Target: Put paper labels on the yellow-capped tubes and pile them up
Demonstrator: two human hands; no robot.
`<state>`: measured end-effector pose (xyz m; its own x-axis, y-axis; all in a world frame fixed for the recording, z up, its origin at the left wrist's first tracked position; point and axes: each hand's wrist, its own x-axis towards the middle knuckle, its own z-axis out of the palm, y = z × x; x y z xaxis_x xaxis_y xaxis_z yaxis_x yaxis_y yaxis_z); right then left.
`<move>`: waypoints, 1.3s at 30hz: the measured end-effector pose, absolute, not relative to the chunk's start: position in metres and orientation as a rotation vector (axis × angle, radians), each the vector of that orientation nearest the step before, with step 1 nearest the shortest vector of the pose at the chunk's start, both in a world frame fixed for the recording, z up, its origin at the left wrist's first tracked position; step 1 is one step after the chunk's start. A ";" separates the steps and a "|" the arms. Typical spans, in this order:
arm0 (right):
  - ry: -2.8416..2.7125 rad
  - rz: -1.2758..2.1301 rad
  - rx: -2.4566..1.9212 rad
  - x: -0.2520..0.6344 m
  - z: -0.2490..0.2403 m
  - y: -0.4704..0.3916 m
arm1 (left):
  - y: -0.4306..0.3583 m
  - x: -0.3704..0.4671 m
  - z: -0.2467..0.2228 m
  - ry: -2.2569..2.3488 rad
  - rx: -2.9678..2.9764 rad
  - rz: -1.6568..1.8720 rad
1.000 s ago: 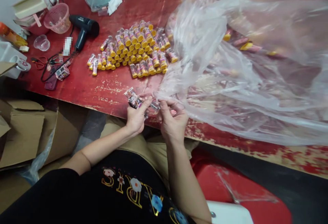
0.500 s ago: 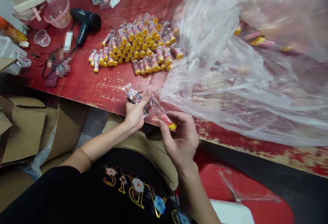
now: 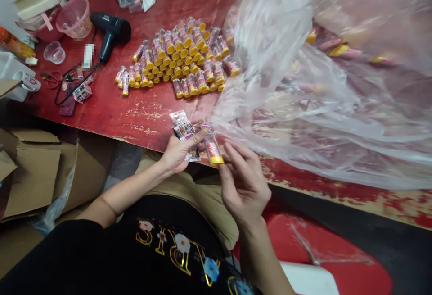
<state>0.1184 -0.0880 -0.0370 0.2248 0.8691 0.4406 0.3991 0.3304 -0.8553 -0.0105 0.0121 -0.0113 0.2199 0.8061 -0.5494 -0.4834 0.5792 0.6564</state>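
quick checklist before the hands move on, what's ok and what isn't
- Printed wrappers held in the left hand: ok
- Tube gripped by the right hand: cannot tell, fingertips are right by its yellow cap
- Wrapper fully around that tube: cannot tell, too small
- Plastic sheet well away from the hands: not ok, its edge lies close by
- Tube pile apart from the hands: ok
- Hair dryer out of the hands' way: ok
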 end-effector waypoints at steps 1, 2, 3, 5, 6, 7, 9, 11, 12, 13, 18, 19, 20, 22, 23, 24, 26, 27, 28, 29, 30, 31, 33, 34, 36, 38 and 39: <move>-1.383 0.492 -1.260 0.118 -0.038 -0.087 | 0.013 -0.012 -0.012 0.988 0.388 0.913; -1.393 0.504 -1.247 0.117 -0.039 -0.087 | 0.013 -0.013 -0.014 0.977 0.396 0.905; -1.397 0.518 -1.231 0.115 -0.040 -0.086 | 0.013 -0.015 -0.014 0.964 0.403 0.895; -1.322 0.523 -1.210 0.108 -0.042 -0.084 | 0.013 -0.017 -0.015 0.947 0.409 0.869; -1.242 0.525 -1.214 0.104 -0.043 -0.084 | 0.012 -0.017 -0.015 0.947 0.409 0.861; -1.151 0.534 -1.226 0.100 -0.044 -0.084 | 0.011 -0.017 -0.014 0.951 0.409 0.858; -0.992 0.562 -1.246 0.092 -0.046 -0.084 | 0.009 -0.017 -0.012 0.963 0.407 0.862; -0.939 0.559 -1.260 0.087 -0.048 -0.084 | 0.007 -0.015 -0.011 0.979 0.411 0.860; -0.962 0.509 -1.273 0.086 -0.049 -0.084 | 0.007 -0.015 -0.010 0.986 0.418 0.854; -1.006 0.425 -1.292 0.085 -0.049 -0.085 | 0.006 -0.014 -0.009 0.990 0.426 0.845; -1.128 0.222 -1.373 0.089 -0.048 -0.085 | 0.005 -0.012 -0.007 0.922 0.500 0.747; -1.108 0.261 -1.366 0.090 -0.047 -0.085 | 0.004 -0.012 -0.006 0.908 0.517 0.733; -1.083 0.281 -1.350 0.091 -0.046 -0.083 | 0.003 -0.012 -0.004 0.900 0.533 0.726; -1.027 0.259 -1.307 0.092 -0.043 -0.080 | -0.001 -0.011 -0.002 0.898 0.561 0.722; -0.995 0.237 -1.292 0.093 -0.042 -0.077 | -0.003 -0.011 -0.001 0.903 0.569 0.723; -0.963 0.220 -1.284 0.093 -0.042 -0.075 | -0.005 -0.011 0.001 0.910 0.574 0.727; -0.921 0.207 -1.281 0.093 -0.041 -0.071 | -0.007 -0.010 0.002 0.924 0.572 0.743; -0.912 0.205 -1.281 0.092 -0.041 -0.069 | -0.008 -0.010 0.003 0.928 0.569 0.750; -0.906 0.206 -1.285 0.092 -0.042 -0.068 | -0.007 -0.010 0.003 0.930 0.565 0.756; -0.902 0.206 -1.290 0.092 -0.042 -0.068 | -0.007 -0.010 0.002 0.929 0.561 0.758; -0.897 0.206 -1.297 0.091 -0.043 -0.067 | -0.006 -0.011 0.001 0.930 0.556 0.757; -0.893 0.207 -1.307 0.091 -0.043 -0.067 | -0.005 -0.011 0.000 0.931 0.548 0.755; -0.885 0.214 -1.331 0.090 -0.044 -0.065 | -0.003 -0.011 -0.003 0.931 0.530 0.751; -0.882 0.221 -1.344 0.090 -0.044 -0.064 | -0.002 -0.011 -0.005 0.929 0.521 0.753; -0.877 0.230 -1.371 0.089 -0.044 -0.060 | 0.000 -0.011 -0.008 0.919 0.505 0.760; -0.874 0.229 -1.390 0.089 -0.044 -0.057 | 0.002 -0.010 -0.011 0.911 0.487 0.778; -0.872 0.231 -1.392 0.089 -0.044 -0.055 | 0.003 -0.009 -0.013 0.908 0.473 0.789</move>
<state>0.0885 -0.0554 -0.0444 0.6781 0.6185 0.3970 0.3414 0.2133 -0.9154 -0.0095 0.0032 -0.0131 0.3713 0.7736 -0.5135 -0.4004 0.6324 0.6632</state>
